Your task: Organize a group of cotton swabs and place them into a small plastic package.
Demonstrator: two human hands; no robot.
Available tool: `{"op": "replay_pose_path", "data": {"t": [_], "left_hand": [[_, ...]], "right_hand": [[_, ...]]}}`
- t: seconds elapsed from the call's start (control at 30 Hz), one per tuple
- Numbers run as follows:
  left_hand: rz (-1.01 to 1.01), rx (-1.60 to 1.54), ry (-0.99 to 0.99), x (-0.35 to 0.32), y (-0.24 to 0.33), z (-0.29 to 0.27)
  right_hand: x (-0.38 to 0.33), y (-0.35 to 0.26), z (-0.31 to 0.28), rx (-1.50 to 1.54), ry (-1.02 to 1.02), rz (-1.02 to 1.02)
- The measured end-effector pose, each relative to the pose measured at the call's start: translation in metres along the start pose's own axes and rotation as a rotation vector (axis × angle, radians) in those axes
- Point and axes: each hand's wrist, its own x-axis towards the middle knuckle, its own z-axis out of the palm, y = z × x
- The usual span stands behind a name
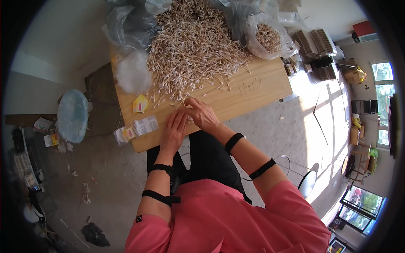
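A large loose heap of cotton swabs (190, 50) with pale wooden sticks covers much of the wooden table (270, 80). My hands meet at its near edge. My right hand (203, 114) has bent fingers closed together beside the lowest swabs of the heap. My left hand (174, 130) lies just left of it, fingers together and curved over the table edge. A small whitish thing shows between the two hands, mostly hidden by them. To the left lie a clear packet of swabs (136, 129) with a yellow label and a loose yellow card (140, 103).
Grey plastic bags (133, 25) and a clear bag of swabs (268, 37) flank the heap. A white translucent bag (133, 71) sits at the table's left edge. A blue stool (72, 116) stands left, a round seat (308, 184) right. Stacked bundles (316, 42) stand beyond.
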Motion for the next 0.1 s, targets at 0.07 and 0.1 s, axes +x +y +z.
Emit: {"op": "replay_pose_path", "data": {"t": [0.07, 0.1], "left_hand": [[-0.015, 0.043, 0.001, 0.0025, -0.001, 0.0032], [-0.013, 0.042, 0.003, 0.0029, -0.002, 0.0041]], "right_hand": [[0.0097, 0.0064, 0.0028, -0.034, -0.126, -0.093], [0.0106, 0.0127, -0.0027, -0.076, -0.143, -0.039]]}}
